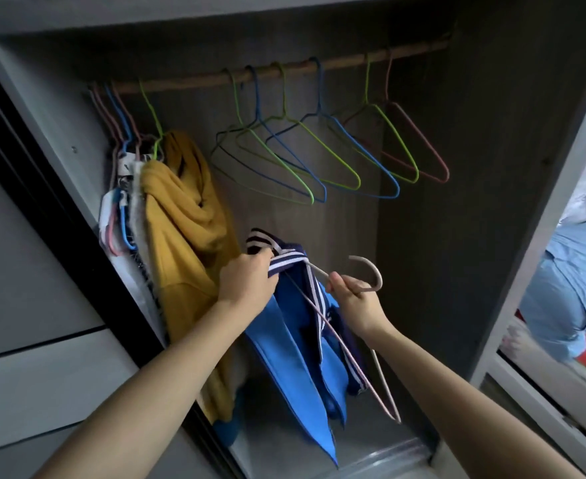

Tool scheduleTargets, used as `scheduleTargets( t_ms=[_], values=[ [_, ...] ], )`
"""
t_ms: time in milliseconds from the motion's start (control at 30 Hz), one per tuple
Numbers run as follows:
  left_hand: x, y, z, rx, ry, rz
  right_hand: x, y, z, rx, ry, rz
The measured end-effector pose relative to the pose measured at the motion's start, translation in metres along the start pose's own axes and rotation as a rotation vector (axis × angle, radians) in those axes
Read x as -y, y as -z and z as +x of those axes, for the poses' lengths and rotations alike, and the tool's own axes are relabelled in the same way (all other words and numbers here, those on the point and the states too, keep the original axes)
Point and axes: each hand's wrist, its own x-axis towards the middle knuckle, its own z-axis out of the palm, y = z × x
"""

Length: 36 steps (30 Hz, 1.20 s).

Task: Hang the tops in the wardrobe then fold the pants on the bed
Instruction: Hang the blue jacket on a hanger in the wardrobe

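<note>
Two bare forearms, entering from the bottom edge of the head view and reaching up toward the middle. No sleeves anywhere along their visible length, from the lower edge up to the wrists. No watch, bracelet or band at either wrist. Left hand (246,283) bare, ungloved, no ring visible on the knuckles that show. Right hand (355,293) likewise bare and ungloved, no ring on the fingers in sight; thumbnail short and unpainted. Forearms slender and smooth, no marks, tattoos or plasters showing. Upper arms, shoulders and all clothing out of frame, so nothing worn can be made out.
</note>
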Motion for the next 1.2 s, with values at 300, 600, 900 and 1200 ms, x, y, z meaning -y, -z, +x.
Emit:
scheduleTargets(
  t_ms=[300,600,900,1200],
  values=[
    [-0.007,-0.003,0.007,0.208,-0.171,-0.574,0.027,0.021,0.016,-0.074,-0.106,0.149],
    [-0.041,0.007,0.051,-0.128,-0.263,-0.248,0.074,0.068,0.007,0.047,0.111,-0.065],
    [-0.06,-0.021,0.039,-0.057,-0.135,-0.396,0.05,0.089,0.001,-0.252,0.223,-0.392],
    [-0.058,-0.05,0.026,0.374,-0.038,-0.697,-0.008,0.092,-0.023,-0.469,0.276,-0.563]
  ],
)
